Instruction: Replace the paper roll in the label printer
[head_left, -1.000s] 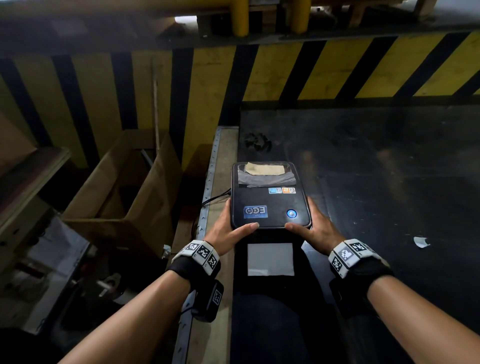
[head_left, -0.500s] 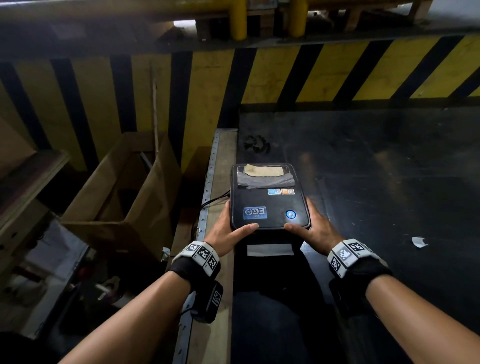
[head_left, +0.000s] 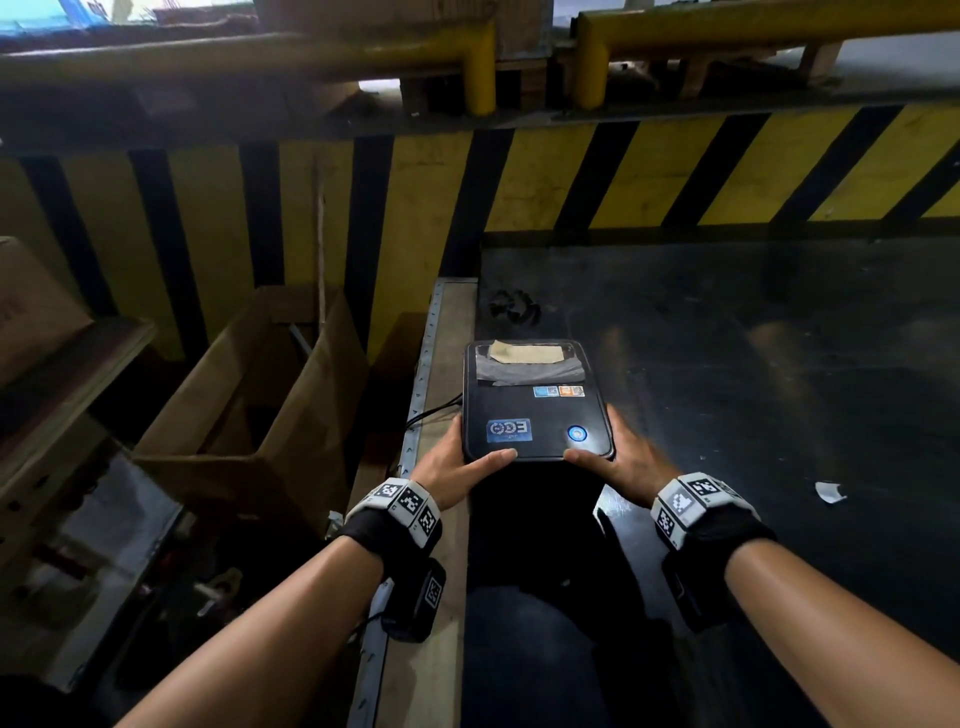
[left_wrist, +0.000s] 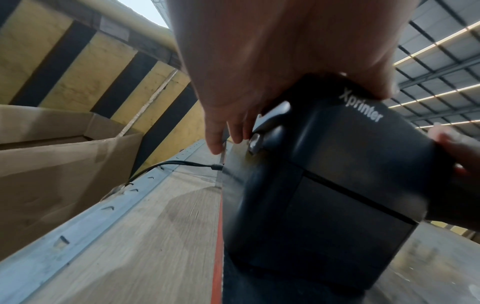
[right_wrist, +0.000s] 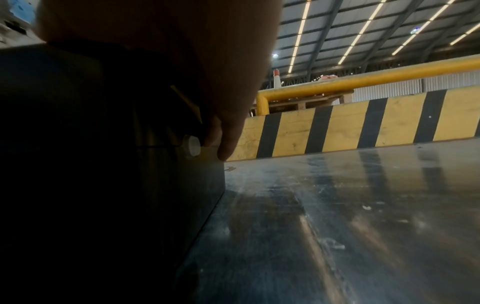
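Label printer gripped from both sides on the dark worktop

Label printer (head_left: 537, 402) sat on the black worktop (head_left: 753, 389), right at its left edge beside a pale wooden strip (head_left: 447, 332), lid down, blue power button (head_left: 575, 433) glowing on top. Both hands were clamped on it! The left hand (head_left: 457, 465) wrapped the printer's left side, thumb laid along the near top edge, fingers (left_wrist: 221, 131) reaching down the side wall beside a round side button (left_wrist: 255, 142); in the left wrist view the thumb pressed over the "Xprinter" lettering. The right hand (head_left: 628, 460) mirrored it on the right side, thumb along the near top edge pointing inward, fingers (right_wrist: 226, 139) curled down the wall next to a small white side knob (right_wrist: 191, 147). The two thumb tips lay a little apart on the front edge. Neither hand held anything else.

A black cable (left_wrist: 176, 164) ran from the printer's left side off over the metal-edged strip. To the left stood an open cardboard box (head_left: 249, 395). Behind, a yellow-and-black striped barrier (head_left: 649, 171) with yellow rails (head_left: 727, 26) above. A small white paper scrap (head_left: 829, 491) lay on the worktop well to the right of the printer.
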